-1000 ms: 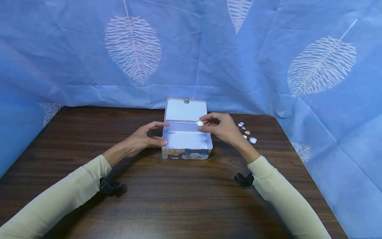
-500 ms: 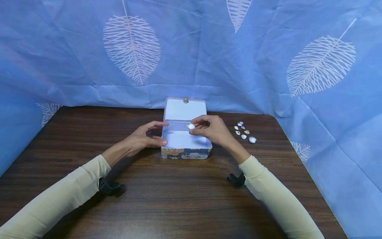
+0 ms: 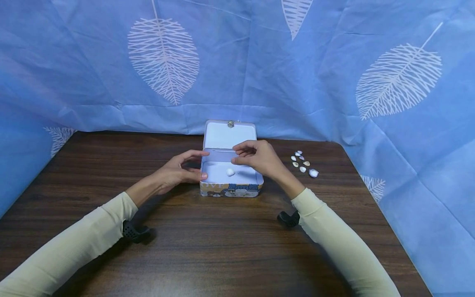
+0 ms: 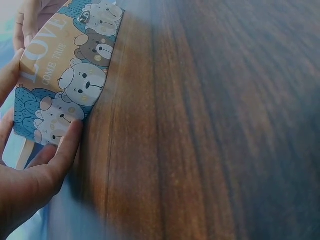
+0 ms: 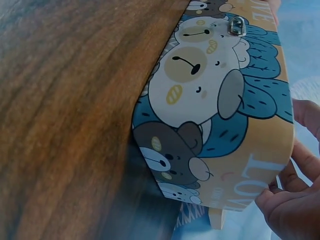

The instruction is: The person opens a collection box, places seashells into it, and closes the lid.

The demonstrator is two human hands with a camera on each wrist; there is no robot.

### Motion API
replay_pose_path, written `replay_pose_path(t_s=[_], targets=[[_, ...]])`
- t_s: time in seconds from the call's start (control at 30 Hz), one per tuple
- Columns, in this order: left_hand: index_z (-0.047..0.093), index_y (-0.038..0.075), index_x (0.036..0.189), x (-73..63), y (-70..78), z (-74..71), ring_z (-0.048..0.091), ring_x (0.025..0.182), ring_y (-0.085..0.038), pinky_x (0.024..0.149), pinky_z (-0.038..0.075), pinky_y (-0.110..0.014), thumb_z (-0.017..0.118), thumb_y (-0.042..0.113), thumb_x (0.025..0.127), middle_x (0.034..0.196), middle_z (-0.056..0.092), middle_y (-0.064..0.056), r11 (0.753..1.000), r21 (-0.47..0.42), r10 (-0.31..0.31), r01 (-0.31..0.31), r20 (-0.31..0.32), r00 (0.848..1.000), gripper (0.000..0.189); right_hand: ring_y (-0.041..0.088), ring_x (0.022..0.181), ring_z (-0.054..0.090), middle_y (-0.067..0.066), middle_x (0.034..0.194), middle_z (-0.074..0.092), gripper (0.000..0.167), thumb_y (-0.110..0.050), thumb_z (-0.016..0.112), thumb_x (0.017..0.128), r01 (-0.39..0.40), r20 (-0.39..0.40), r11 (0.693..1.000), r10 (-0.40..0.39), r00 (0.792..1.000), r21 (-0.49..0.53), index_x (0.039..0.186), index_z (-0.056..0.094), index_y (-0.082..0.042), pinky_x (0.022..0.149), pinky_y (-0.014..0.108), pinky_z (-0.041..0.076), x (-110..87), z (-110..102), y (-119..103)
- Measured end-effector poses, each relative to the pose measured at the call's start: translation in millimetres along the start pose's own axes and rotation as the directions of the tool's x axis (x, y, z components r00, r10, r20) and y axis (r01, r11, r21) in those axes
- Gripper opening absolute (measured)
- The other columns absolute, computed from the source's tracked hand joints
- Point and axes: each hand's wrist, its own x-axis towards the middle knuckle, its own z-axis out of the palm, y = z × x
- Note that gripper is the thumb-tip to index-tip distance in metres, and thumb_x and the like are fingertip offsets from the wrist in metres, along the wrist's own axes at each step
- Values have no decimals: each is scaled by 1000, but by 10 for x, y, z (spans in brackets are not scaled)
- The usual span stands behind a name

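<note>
A tin box [image 3: 246,190] with its lid [image 3: 230,136] raised stands near the back of the table. Cartoon bears cover its outside; the inside is white. One white seashell [image 3: 230,172] lies inside, near the front wall. My left hand [image 3: 175,171] holds the box's left end, thumb at the front corner and fingers farther back; in the left wrist view, fingertips touch the printed wall [image 4: 90,82]. Above the box's right side is my right hand [image 3: 261,159], thumb and fingertips slightly apart, nothing between them. The right wrist view shows it beside the box's printed front [image 5: 200,90].
Several small seashells [image 3: 302,169] lie on the dark wooden table [image 3: 222,247] to the right of the box, with a larger shell [image 3: 313,173] at their near side. A blue curtain [image 3: 237,70] with white leaf prints hangs behind the table.
My right hand has moved left over the box and let go of the white seashell, which now lies inside. The left hand has stayed on the box's left end.
</note>
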Motion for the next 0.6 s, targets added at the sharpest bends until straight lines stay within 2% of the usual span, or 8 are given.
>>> replay_pose_path(t_s=[0.17,0.37,0.6], targets=[[48,21,172,-2,-6,-1,61,145,-42,108,64,-39,85,9,101,177,36,-20,1000,-3,4,-4,-3,1000,80,27,110,77,14,126,81,39,-27,91,96,-2,-7,1000,3,1000,28,131,83,-10,99,43,65,-50,-61,-12],[47,20,172,-5,-10,-2,61,144,-40,105,64,-36,85,7,101,177,35,-20,1000,-16,6,-6,-3,1000,81,26,112,77,16,129,80,41,-27,91,97,-3,-16,999,4,1000,52,132,81,-9,95,33,65,-154,-180,13],[47,21,172,-8,4,4,60,145,-41,106,64,-36,85,7,101,178,34,-20,1000,-14,2,-2,-4,1000,82,25,112,77,14,125,80,41,-27,90,98,-2,-51,998,6,999,70,133,81,-9,93,26,65,-250,-318,109]])
